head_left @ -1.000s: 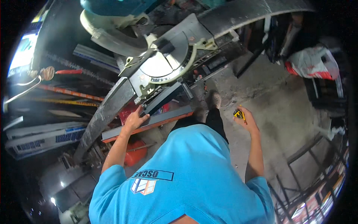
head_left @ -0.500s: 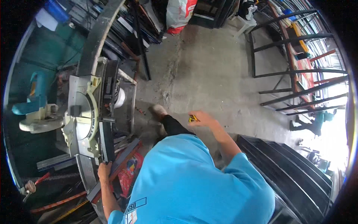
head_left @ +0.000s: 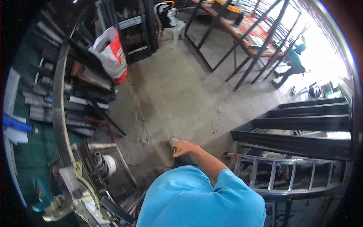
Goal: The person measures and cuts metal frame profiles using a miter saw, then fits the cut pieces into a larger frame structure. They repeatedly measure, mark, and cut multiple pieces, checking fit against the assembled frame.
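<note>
My right hand [head_left: 183, 146] is out in front of me, with its fingers closed round a small yellow-and-black tape measure [head_left: 176, 150]. Below it shows the tip of my shoe [head_left: 174, 140]. My left hand is out of sight. At the lower left stands the mitre saw [head_left: 85, 196], with its pale base and teal motor housing [head_left: 42, 195]. A dark metal profile [head_left: 117, 210] lies along the saw's near side.
Left: racks of metal profiles [head_left: 41, 98] and a red-and-white sack [head_left: 115, 56]. Ahead: a white plastic chair [head_left: 174, 31]. Right: a black metal frame [head_left: 242, 68] by a red table [head_left: 245, 32], dark stacked frames [head_left: 291, 128], an aluminium ladder [head_left: 291, 174]. A person [head_left: 293, 62] bends at far right.
My view has swung to the right, away from the saw. My left hand, earlier on the dark profile at the saw, has left the picture. The tape measure stays in my right hand.
</note>
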The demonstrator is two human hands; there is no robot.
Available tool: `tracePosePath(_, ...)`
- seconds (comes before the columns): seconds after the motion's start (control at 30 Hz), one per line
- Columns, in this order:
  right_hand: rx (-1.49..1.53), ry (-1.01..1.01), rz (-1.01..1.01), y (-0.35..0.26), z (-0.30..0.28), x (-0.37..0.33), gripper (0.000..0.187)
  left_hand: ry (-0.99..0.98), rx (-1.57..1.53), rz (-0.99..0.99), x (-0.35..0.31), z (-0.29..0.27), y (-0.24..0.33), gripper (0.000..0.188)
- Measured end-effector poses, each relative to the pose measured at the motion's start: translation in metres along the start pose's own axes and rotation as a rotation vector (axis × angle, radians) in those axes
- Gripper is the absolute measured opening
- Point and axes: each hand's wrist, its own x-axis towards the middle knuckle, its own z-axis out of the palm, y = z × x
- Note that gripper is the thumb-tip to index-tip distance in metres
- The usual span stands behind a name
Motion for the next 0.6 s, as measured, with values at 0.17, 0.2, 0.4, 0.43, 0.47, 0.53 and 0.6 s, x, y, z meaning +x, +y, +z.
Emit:
tracePosePath(0.17, -0.001, -0.002, 0.191, 0.037, -0.039, -0.028, 0.065, 0.024, -0.017, 0.063, 0.052, 0.053, 0.12, 0.039)
tracePosePath(0.2, 0.012, -0.015, 0.229, 0.05, -0.049, -0.035, 0.066, 0.031, -0.025, 0.069, 0.06, 0.062, 0.137, 0.039)
tracePosePath(0.4, -0.037, -0.117, 0.425, 0.125, -0.119, -0.053, 0.072, 0.181, -0.071, 0.026, 0.06, 0.098, 0.203, 0.04)
tracePosePath(0.43, -0.08, -0.175, 0.436, 0.142, -0.135, -0.051, 0.073, 0.22, -0.073, 0.009, 0.05, 0.104, 0.199, 0.04)
tracePosePath(0.47, -0.129, -0.261, 0.428, 0.159, -0.144, -0.048, 0.074, 0.269, -0.08, -0.033, 0.031, 0.11, 0.192, 0.04)
tracePosePath(0.53, -0.117, -0.379, 0.515, 0.185, -0.166, -0.044, 0.078, 0.348, -0.023, -0.054, -0.005, 0.119, 0.178, 0.04)
tracePosePath(0.6, 0.018, -0.299, 0.572, 0.245, -0.162, -0.054, 0.076, 0.352, 0.103, -0.016, -0.021, 0.108, 0.182, 0.04)
